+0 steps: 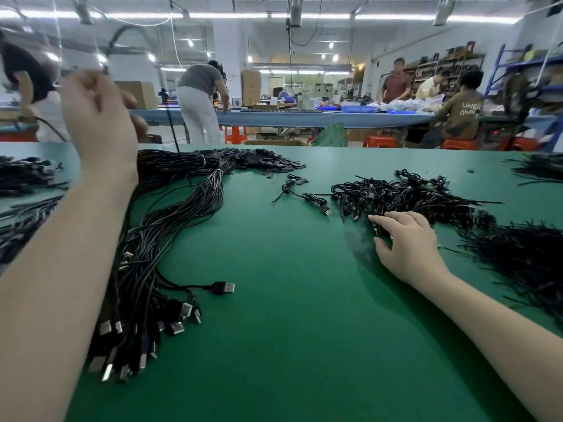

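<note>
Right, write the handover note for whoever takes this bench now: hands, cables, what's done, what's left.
Left hand: raised above the long cable bundle, fingers curled and blurred; grip unclear.
Right hand: resting relaxed on the near edge of the coiled cable pile.
Done: that pile is coiled, and two coiled cables lie apart from it on the green table.
Left: the long bundle is uncoiled, with one plug sticking out. Thin black ties are heaped at the right.

An assembly workshop: cable heaps (pixel 405 193) by the right hand (pixel 408 245), workers (pixel 396 85) at a long bench (pixel 304 119) beyond it.
</note>
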The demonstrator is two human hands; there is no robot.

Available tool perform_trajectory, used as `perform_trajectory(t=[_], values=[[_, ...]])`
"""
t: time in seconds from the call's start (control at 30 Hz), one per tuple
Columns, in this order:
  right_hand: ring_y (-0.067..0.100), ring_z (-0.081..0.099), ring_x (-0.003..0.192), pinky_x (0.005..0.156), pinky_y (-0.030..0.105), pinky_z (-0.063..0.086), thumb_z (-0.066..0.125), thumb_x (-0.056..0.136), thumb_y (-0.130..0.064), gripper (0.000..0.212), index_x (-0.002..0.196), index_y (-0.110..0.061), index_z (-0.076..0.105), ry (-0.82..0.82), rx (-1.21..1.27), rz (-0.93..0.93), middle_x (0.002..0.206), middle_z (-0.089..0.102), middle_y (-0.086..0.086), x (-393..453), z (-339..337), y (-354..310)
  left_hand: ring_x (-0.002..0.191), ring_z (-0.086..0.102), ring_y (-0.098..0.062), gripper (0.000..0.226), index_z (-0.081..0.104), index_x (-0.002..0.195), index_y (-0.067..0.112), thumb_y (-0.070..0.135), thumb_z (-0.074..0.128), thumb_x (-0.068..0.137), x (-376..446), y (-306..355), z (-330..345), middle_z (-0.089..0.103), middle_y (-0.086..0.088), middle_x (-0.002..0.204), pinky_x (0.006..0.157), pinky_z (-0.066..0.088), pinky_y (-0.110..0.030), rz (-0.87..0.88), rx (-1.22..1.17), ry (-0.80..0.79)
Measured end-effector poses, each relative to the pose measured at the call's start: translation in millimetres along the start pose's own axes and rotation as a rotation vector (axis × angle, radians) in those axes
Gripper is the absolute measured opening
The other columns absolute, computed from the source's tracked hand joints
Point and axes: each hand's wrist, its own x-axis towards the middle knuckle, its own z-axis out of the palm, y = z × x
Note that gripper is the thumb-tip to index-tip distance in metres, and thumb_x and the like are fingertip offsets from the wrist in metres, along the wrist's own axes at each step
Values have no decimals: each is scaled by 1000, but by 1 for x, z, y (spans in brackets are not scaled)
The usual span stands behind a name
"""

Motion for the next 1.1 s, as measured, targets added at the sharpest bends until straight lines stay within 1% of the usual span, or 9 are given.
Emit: perform_trajectory(t=[0.07,0.17,0.3,0.37,0.43,0.5,0.7,0.93,1.1], values=[[33,33,129,105,47,29,59,87,-9,53,138,-21,51,67,49,-53,139,48,11,-1,-4,-3,47,45,-3,13,56,93,21,32,50,97,-17,19,9,58,8,68,46,39,-20,41,-4,-114],[33,34,133,111,49,28,62,88,-10,61,144,-14,39,280,182,-257,145,40,15,-1,-20,-21,45,50,-1,4,59,90,35,34,58,94,-70,42,39,70,13,68,42,40,-17,89,236,-554],[1,26,134,112,18,20,61,86,-46,76,149,-28,22,159,363,-441,147,34,-10,2,-47,-69,47,51,5,6,66,90,26,30,62,92,-128,34,81,71,8,71,44,39,-9,178,448,-991],[-6,51,103,91,16,42,59,87,-45,56,138,-32,41,44,423,-454,115,62,-12,2,-49,-80,51,53,6,6,64,92,23,25,58,93,-143,23,93,69,10,75,50,42,-12,162,474,-1067],[-6,53,70,64,11,40,59,91,-37,31,119,-24,59,33,462,-442,75,58,-17,4,-50,-80,56,55,2,6,61,98,23,24,55,95,-139,16,92,72,10,78,56,45,-18,83,480,-1109],[-4,51,65,59,12,34,59,93,-30,20,102,-16,69,80,401,-414,71,57,-17,10,-50,-68,56,56,0,6,57,101,26,24,55,95,-125,10,83,73,11,79,55,46,-18,10,490,-1159],[4,50,54,54,27,40,58,94,-31,20,91,-16,72,218,363,-58,58,54,-16,26,-51,-20,69,67,-7,10,66,99,27,23,65,90,-83,-7,48,74,6,82,60,51,-18,-79,504,-1140],[12,57,59,62,33,51,54,95,-33,21,93,-18,69,244,333,53,68,61,-10,30,-49,-14,64,64,5,1,74,77,39,39,76,76,-70,-14,43,72,16,76,64,46,-19,100,647,-1002],[4,41,36,39,17,34,55,95,-33,22,79,-23,67,-26,393,-26,53,55,-10,25,-47,-20,53,62,-3,20,74,73,21,30,83,58,-69,-2,46,70,6,68,56,54,-21,-383,-147,-653]])
